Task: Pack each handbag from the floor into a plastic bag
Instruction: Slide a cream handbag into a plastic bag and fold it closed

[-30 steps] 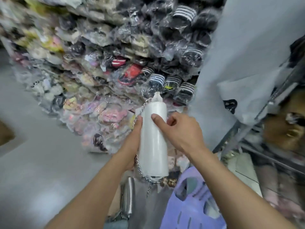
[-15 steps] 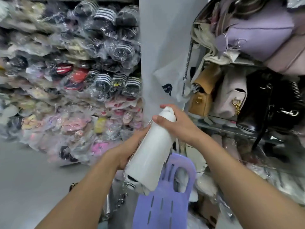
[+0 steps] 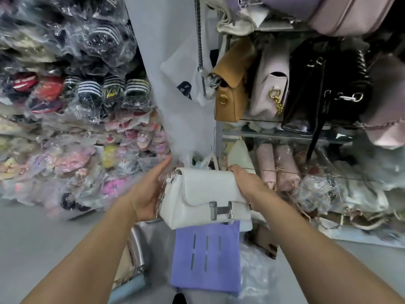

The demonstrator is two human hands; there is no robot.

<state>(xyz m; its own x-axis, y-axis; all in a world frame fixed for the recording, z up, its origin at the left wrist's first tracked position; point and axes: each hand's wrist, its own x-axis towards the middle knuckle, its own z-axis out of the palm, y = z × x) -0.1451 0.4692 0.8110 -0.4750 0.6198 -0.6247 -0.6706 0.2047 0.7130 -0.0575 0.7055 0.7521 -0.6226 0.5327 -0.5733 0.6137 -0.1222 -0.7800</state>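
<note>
- Head view: the white handbag point(image 3: 203, 194) is held up in the middle of the scene, between the two grips, with its flap and silver H-shaped clasp point(image 3: 221, 210) facing the camera.
- The left grip point(image 3: 149, 191) lies flat against the bag's left end, fingers straight and pointing away, apart rather than curled. The bag's chain point(image 3: 163, 189) hangs just beside that palm.
- The right grip point(image 3: 245, 185) is clamped on the bag's right end, with its fingers curled over the top far corner.
- The bag hangs just above a purple stool point(image 3: 206, 257), which stands near on the floor point(image 3: 43, 249).
- Crumpled clear plastic point(image 3: 256, 277) lies right of the stool.
- On the far right, a shelf point(image 3: 285, 134) carries a tan bag point(image 3: 230, 93) and a black bag point(image 3: 324, 88).
- On the far left is a heap of wrapped slippers point(image 3: 76, 106).
</note>
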